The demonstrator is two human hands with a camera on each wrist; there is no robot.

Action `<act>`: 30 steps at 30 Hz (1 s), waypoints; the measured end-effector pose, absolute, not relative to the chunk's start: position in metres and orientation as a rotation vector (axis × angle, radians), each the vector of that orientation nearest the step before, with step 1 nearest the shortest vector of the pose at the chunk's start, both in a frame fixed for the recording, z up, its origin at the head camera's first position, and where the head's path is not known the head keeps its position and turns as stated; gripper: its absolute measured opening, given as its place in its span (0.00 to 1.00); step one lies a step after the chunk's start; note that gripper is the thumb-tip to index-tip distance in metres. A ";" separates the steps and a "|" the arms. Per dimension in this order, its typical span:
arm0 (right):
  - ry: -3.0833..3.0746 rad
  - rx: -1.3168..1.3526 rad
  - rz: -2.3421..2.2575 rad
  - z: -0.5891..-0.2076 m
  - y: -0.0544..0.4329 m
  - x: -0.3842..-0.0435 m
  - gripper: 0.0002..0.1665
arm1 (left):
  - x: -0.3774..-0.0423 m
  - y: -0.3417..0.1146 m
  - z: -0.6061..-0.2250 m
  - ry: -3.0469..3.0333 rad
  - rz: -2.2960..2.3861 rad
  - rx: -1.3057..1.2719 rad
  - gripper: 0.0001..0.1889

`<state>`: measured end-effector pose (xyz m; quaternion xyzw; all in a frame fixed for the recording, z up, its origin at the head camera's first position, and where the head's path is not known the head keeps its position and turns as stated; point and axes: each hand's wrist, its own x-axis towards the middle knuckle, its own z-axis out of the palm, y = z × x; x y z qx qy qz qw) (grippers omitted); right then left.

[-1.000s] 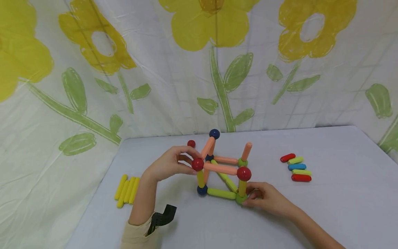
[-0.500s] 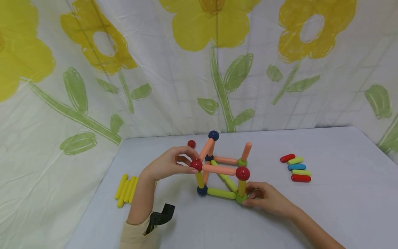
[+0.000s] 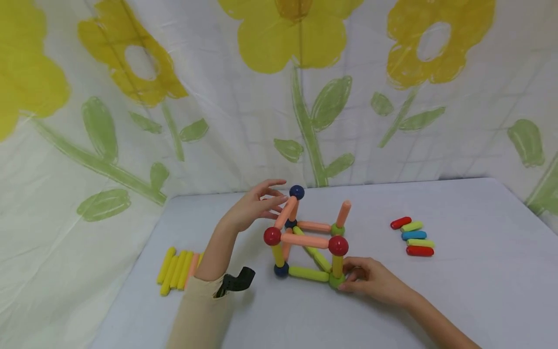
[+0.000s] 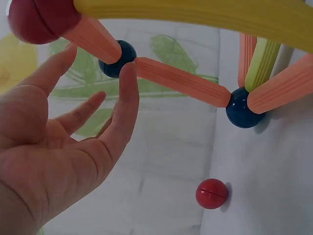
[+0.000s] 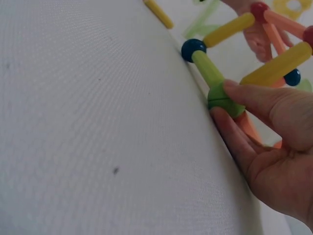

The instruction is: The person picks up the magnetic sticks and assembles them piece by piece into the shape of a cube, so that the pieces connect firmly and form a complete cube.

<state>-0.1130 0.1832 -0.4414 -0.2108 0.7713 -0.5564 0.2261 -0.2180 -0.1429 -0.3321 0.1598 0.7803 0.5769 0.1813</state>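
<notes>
A box-like frame of magnetic rods and balls stands in the middle of the table. My left hand [image 3: 253,207], fingers spread and holding nothing, is beside its raised dark blue ball [image 3: 297,192] at the back left; in the left wrist view a fingertip overlaps that ball [image 4: 118,59]. My right hand [image 3: 376,280] pinches the green ball [image 5: 223,100] at the front right bottom corner. Above it, a yellow rod [image 3: 337,266] rises to a red ball [image 3: 338,245]. An orange rod [image 3: 304,240] joins this to another red ball [image 3: 272,236]. At the back right, an orange rod [image 3: 344,214] leans upward, its top end bare.
Several yellow rods [image 3: 171,271] and an orange rod [image 3: 192,269] lie at the left, partly behind my left forearm. On the right is a row of short red, green and blue rods [image 3: 414,235]. A loose red ball [image 4: 212,194] rests behind the frame. A flowered cloth [image 3: 244,121] hangs behind the table.
My left hand has let go of the left red ball and moved back and up to the raised dark blue ball, fingers spreading. My right hand keeps its pinch on the green ball.
</notes>
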 end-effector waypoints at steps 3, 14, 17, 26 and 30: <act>2.109 -0.593 -1.549 -0.442 0.184 -0.113 0.27 | -0.229 -0.135 -0.330 2.220 1.546 0.445 0.32; 2.132 -0.590 -1.516 -0.442 0.185 -0.114 0.26 | -0.236 -0.132 -0.333 2.201 1.511 0.455 0.29; 2.146 -0.585 -1.499 -0.442 0.185 -0.115 0.26 | -0.234 -0.134 -0.335 2.192 1.560 0.414 0.29; 2.109 -0.584 -1.532 -0.443 0.186 -0.114 0.25 | -0.227 -0.138 -0.340 2.173 1.660 0.359 0.29; 2.106 -0.601 -1.529 -0.442 0.187 -0.115 0.25 | -0.224 -0.137 -0.341 2.175 1.693 0.341 0.28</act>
